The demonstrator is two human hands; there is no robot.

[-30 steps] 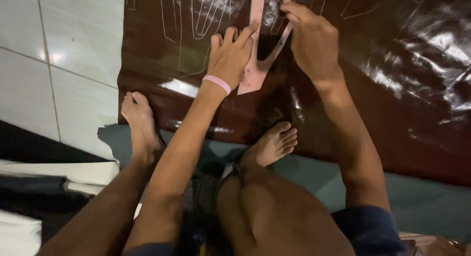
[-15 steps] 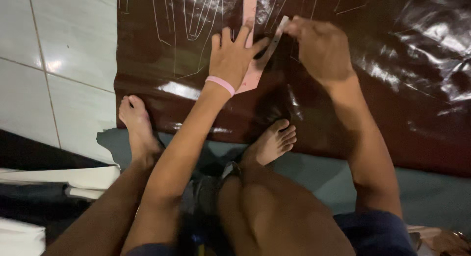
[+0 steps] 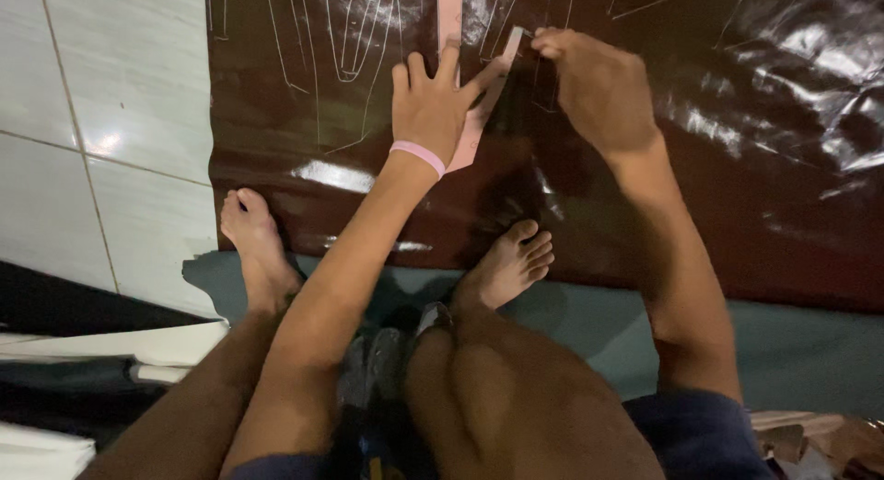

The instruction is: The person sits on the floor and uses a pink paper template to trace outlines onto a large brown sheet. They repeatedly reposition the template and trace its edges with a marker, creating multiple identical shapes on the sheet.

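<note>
A glossy dark brown sheet [image 3: 737,167] lies spread on the floor, with pale traced outlines on its far part. My left hand [image 3: 431,107], with a pink band at the wrist, presses flat on a pink pattern template [image 3: 471,121] lying on the sheet. My right hand [image 3: 594,84] is just right of the template, fingers pinched around a thin marking tool whose tip touches the template's edge. The tool is mostly hidden by the fingers. My bare feet [image 3: 506,264] rest at the sheet's near edge.
White floor tiles [image 3: 101,121] lie to the left of the sheet. A teal mat [image 3: 810,351] runs under the sheet's near edge. Stacked dark and white flat material [image 3: 83,370] sits at the lower left. My knees fill the lower middle.
My right hand has slid down along the template's right edge, toward me. The left hand stays pressed on the template. The camera has tilted slightly.
</note>
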